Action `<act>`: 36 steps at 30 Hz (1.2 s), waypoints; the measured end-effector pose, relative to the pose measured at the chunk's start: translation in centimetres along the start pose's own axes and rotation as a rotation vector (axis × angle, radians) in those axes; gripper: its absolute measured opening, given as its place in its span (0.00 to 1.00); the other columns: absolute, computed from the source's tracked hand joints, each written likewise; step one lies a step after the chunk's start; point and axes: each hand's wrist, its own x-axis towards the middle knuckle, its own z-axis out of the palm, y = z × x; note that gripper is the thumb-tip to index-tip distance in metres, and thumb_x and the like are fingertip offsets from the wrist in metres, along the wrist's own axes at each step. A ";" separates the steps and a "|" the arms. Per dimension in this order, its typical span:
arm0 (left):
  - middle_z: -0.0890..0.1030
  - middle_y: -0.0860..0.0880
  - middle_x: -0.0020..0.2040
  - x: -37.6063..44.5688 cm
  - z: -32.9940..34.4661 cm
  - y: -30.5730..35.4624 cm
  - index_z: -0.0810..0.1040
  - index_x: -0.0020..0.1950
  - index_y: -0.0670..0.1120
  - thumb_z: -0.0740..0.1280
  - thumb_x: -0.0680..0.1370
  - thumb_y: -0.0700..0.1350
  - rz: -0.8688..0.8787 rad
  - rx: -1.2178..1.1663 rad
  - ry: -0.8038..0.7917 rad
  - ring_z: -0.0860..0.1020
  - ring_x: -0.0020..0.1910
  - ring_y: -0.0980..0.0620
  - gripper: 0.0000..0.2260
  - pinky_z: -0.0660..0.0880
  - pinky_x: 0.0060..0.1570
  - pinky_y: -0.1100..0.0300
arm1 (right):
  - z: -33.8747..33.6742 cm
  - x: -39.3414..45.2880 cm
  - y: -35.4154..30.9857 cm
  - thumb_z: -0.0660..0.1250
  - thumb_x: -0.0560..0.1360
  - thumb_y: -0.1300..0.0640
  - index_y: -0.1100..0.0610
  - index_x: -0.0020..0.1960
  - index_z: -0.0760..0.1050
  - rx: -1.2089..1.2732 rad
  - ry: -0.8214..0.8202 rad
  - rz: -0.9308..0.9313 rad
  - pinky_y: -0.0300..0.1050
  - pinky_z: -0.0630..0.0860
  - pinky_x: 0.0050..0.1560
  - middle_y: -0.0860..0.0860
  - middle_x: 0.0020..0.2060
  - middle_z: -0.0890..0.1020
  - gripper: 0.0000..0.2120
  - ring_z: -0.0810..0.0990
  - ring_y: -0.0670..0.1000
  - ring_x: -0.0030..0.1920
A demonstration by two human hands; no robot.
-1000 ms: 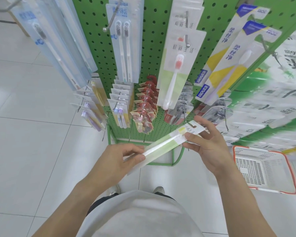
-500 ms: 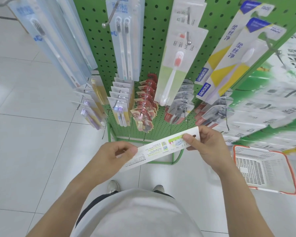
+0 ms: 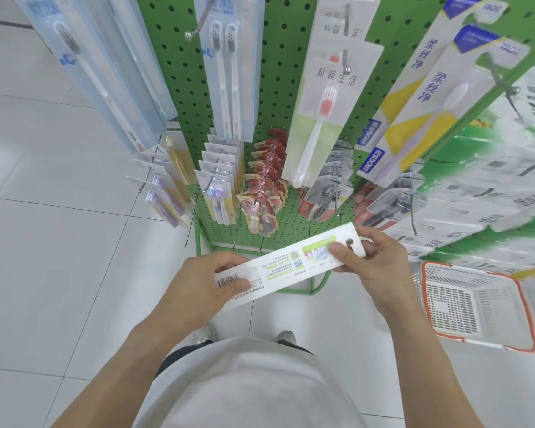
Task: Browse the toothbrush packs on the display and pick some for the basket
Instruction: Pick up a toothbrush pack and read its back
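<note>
Item: green pegboard display, orange-rimmed basket on the floor, our toothbrush pack printed back up, long axis spanning left hand pinching its barcode end and right hand, nearer the basket, pinching its hanger end.

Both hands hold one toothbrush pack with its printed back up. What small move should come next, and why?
Probably release the left hand and carry the toothbrush pack with the right hand toward the basket. The pack's barcode side faces up, as if already checked, and the basket sits on the floor at the person's right.
</note>
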 end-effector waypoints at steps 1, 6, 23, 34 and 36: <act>0.84 0.65 0.45 0.1 0.0 -0.1 0.83 0.48 0.61 0.77 0.74 0.46 -0.006 0.014 -0.025 0.80 0.46 0.65 0.10 0.72 0.45 0.70 | 0.2 -0.1 0.0 0.79 0.67 0.63 0.58 0.56 0.79 0.001 -0.016 -0.016 0.47 0.84 0.42 0.54 0.45 0.88 0.20 0.87 0.54 0.43; 0.82 0.68 0.44 -0.1 1.1 0.6 0.82 0.51 0.58 0.76 0.75 0.50 0.019 0.070 -0.146 0.79 0.48 0.64 0.07 0.76 0.46 0.66 | 1.6 -0.6 -0.3 0.79 0.61 0.63 0.61 0.52 0.80 0.091 -0.134 -0.083 0.44 0.83 0.41 0.56 0.45 0.88 0.20 0.85 0.51 0.41; 0.87 0.47 0.48 0.1 2.1 3.2 0.78 0.57 0.44 0.74 0.76 0.37 -0.080 -0.762 0.254 0.87 0.45 0.45 0.12 0.84 0.41 0.47 | 4.0 -1.6 0.9 0.74 0.75 0.64 0.48 0.60 0.83 -0.166 -0.504 -0.124 0.55 0.79 0.49 0.53 0.49 0.88 0.17 0.83 0.65 0.47; 0.87 0.44 0.50 -0.1 1.3 1.9 0.81 0.55 0.41 0.71 0.78 0.40 -0.177 -0.990 0.452 0.86 0.48 0.46 0.07 0.82 0.41 0.59 | 0.9 -0.6 -0.5 0.77 0.74 0.52 0.47 0.50 0.83 -0.483 -0.407 -0.014 0.52 0.79 0.43 0.43 0.45 0.87 0.06 0.85 0.50 0.43; 0.87 0.45 0.49 0.0 1.3 1.4 0.81 0.55 0.42 0.72 0.77 0.40 -0.179 -0.950 0.478 0.86 0.47 0.46 0.07 0.83 0.40 0.59 | 0.4 -0.6 -0.4 0.79 0.71 0.52 0.46 0.48 0.84 -0.449 -0.381 -0.005 0.56 0.80 0.43 0.45 0.45 0.87 0.07 0.85 0.54 0.43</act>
